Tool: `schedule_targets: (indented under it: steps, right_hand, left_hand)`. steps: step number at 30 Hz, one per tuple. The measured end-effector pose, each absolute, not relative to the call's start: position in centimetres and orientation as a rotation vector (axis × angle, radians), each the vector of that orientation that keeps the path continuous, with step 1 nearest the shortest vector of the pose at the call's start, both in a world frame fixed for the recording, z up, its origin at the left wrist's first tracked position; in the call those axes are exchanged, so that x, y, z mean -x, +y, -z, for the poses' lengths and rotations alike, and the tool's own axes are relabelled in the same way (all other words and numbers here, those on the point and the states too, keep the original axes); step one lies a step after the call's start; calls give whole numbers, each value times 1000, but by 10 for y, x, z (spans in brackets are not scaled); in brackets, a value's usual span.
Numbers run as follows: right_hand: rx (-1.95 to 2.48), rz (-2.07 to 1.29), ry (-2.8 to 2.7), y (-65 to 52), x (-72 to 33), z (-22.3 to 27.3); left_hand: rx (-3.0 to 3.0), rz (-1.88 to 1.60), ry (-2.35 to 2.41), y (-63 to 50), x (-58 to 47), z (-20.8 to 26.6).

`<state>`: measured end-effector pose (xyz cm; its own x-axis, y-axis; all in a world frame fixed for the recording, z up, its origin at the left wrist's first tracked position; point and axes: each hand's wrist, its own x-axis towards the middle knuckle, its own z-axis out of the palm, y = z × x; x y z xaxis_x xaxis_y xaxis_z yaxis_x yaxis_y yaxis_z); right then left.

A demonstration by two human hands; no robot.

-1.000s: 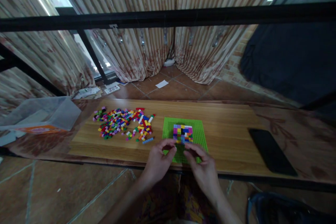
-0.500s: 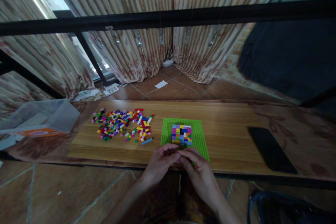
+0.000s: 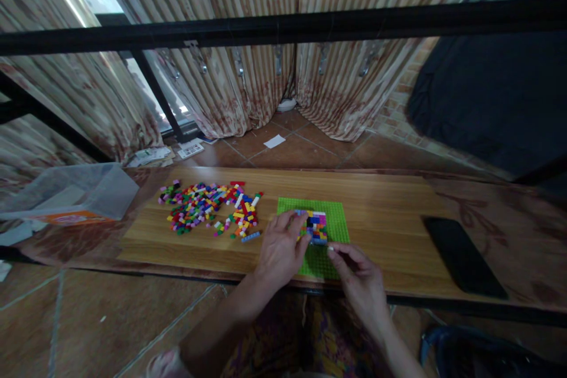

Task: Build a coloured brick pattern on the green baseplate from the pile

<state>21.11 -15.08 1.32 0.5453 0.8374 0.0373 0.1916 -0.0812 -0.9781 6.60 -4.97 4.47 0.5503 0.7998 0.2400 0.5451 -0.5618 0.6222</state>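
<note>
My left hand (image 3: 283,246) reaches over the left side of the brick build (image 3: 316,225), its thumb and fingers apart at the edge. It hides part of the build, and whether it presses on the bricks cannot be made out. That many-coloured square sits on a green baseplate (image 3: 338,224). At the near right corner of the build, my right hand (image 3: 361,274) is closed in a pinch. A small whitish brick (image 3: 331,248) shows at its fingertips, just above the baseplate.
Loose coloured bricks (image 3: 195,207) lie spread on the wooden board (image 3: 385,218) to the left, with a blue strip brick (image 3: 250,237) beside them. A clear plastic bin (image 3: 106,189) stands at the far left. Toward the right lies a black phone-like slab (image 3: 463,257).
My hands were together at the near edge of the build. The left has moved forward and left over the bricks; the right has shifted right, with the small whitish brick now visible.
</note>
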Motion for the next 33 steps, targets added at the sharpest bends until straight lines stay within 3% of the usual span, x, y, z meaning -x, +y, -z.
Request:
schedule_targets:
  steps: [6, 18, 28, 33]
  right_hand:
    - [1620, -643, -789, -152, -220, -8]
    - [1664, -508, -915, -119, -240, 6]
    - [1720, -440, -1041, -104, -233, 8]
    - [1730, -401, -1056, -105, -228, 9]
  left_hand:
    - [-2670, -511, 1169, -34, -80, -33]
    - [-2793, -328, 1178, -33, -84, -40]
    - [-2663, -458, 1130, -36, -75, -37]
    - [-2393, -740, 1077, -43, -60, -50]
